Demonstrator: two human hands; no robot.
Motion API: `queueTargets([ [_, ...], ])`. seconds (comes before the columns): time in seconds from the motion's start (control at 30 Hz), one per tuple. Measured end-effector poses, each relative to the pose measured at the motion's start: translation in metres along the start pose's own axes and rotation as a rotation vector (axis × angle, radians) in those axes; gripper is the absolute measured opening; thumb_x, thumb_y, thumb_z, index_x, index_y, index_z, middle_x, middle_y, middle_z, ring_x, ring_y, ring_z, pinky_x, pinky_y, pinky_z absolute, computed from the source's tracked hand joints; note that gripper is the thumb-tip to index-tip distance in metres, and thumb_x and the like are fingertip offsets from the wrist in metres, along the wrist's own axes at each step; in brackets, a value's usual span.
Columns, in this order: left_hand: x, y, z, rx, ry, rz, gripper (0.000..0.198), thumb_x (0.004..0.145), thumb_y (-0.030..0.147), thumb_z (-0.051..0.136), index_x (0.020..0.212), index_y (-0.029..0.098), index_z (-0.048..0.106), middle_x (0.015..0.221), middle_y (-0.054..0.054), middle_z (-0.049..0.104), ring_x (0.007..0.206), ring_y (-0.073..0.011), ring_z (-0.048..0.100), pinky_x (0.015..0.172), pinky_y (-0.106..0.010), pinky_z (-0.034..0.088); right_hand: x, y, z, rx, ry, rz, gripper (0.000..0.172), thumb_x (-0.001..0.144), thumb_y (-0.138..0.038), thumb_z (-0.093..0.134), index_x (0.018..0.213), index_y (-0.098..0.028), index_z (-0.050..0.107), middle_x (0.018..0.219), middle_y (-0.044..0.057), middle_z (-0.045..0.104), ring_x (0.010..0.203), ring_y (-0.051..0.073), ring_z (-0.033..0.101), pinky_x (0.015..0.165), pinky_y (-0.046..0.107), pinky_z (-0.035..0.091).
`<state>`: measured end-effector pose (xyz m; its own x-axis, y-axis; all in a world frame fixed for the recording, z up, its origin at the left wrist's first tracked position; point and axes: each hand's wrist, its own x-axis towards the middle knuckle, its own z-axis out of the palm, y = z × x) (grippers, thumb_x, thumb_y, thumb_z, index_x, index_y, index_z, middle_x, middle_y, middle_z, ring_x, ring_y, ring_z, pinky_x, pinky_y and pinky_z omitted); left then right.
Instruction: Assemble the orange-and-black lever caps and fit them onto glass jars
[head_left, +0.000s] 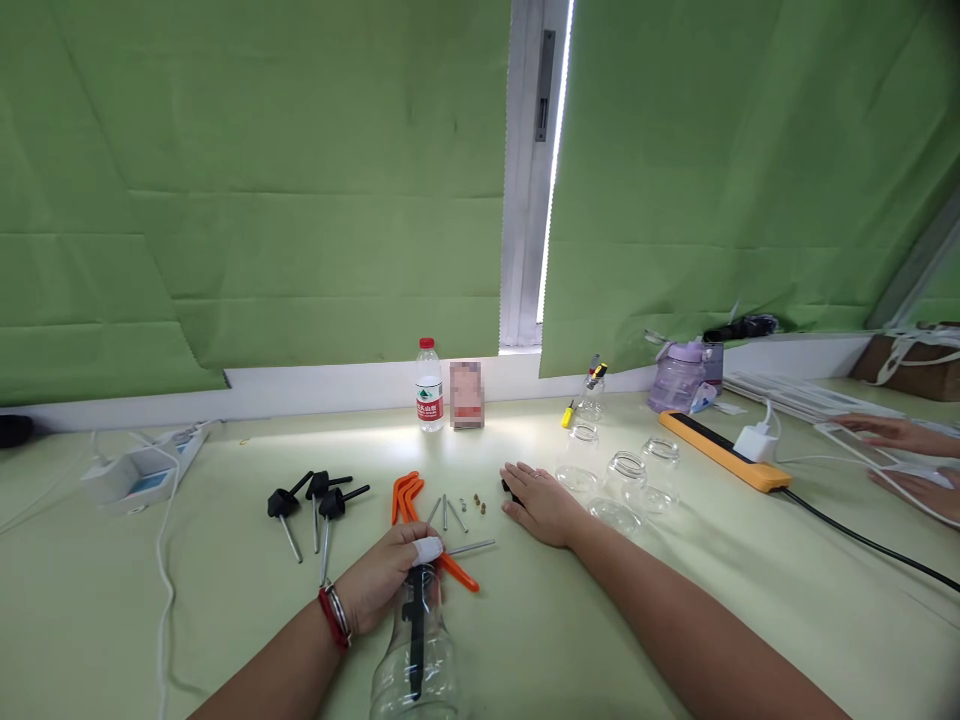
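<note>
My left hand point(386, 575), with a white wrap on the thumb, is closed round the neck of a clear glass bottle point(442, 665). A long black strip point(416, 640) shows at or through the glass. Just past the thumb, a metal rod point(472, 547) and an orange crank handle point(459, 573) stick out; whether the hand touches them is hidden. My right hand point(545, 505) rests low over the table, fingers curved over a small black part point(510, 490), mostly covered. Between the hands lie several metal rods point(445, 513), small brown pieces point(480, 503) and more orange handles point(406, 495).
Black-headed pieces with metal shafts point(331, 505) lie left. Several glass jars point(626, 475) stand right of my right hand. A water bottle point(430, 388), purple jug point(675, 378) and orange power strip point(724, 450) are farther back. Another person's hands point(911, 450) are at the right edge.
</note>
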<state>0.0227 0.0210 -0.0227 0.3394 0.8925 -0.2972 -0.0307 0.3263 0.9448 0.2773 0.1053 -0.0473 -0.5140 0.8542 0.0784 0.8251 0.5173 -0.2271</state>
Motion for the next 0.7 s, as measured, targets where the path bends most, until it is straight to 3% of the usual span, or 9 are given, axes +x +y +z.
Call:
queueTargets([
  [0.4,-0.001,-0.001,-0.002,-0.016,0.016,-0.008,0.02,0.07,0.033,0.062,0.076,0.017,0.052,0.055,0.003,0.055,0.046,-0.0154,0.058,0.043,-0.025,0.042,0.001,-0.008,0.007,-0.029,0.052,0.091,0.072,0.09,-0.056,0.019,0.143,-0.008,0.02,0.148,0.015,0.023,0.136,0.03,0.018,0.109,0.047,0.015],
  [0.57,-0.002,0.001,0.002,-0.036,0.108,-0.006,0.021,0.068,0.03,0.065,0.079,0.017,0.052,0.055,0.003,0.055,0.043,-0.0139,0.054,0.042,-0.026,0.043,-0.008,-0.011,-0.008,0.073,0.243,0.096,0.065,0.091,-0.053,0.02,0.14,-0.011,0.029,0.147,0.013,0.026,0.137,0.027,0.017,0.111,0.049,0.007],
  [0.7,-0.006,0.006,0.009,-0.099,0.166,0.069,0.02,0.069,0.029,0.064,0.078,0.017,0.051,0.055,0.003,0.056,0.044,-0.0129,0.054,0.044,-0.025,0.042,-0.026,-0.025,-0.027,0.413,0.363,0.041,0.057,0.091,-0.054,0.025,0.127,-0.017,0.049,0.136,0.013,0.044,0.127,0.028,0.035,0.105,0.047,0.026],
])
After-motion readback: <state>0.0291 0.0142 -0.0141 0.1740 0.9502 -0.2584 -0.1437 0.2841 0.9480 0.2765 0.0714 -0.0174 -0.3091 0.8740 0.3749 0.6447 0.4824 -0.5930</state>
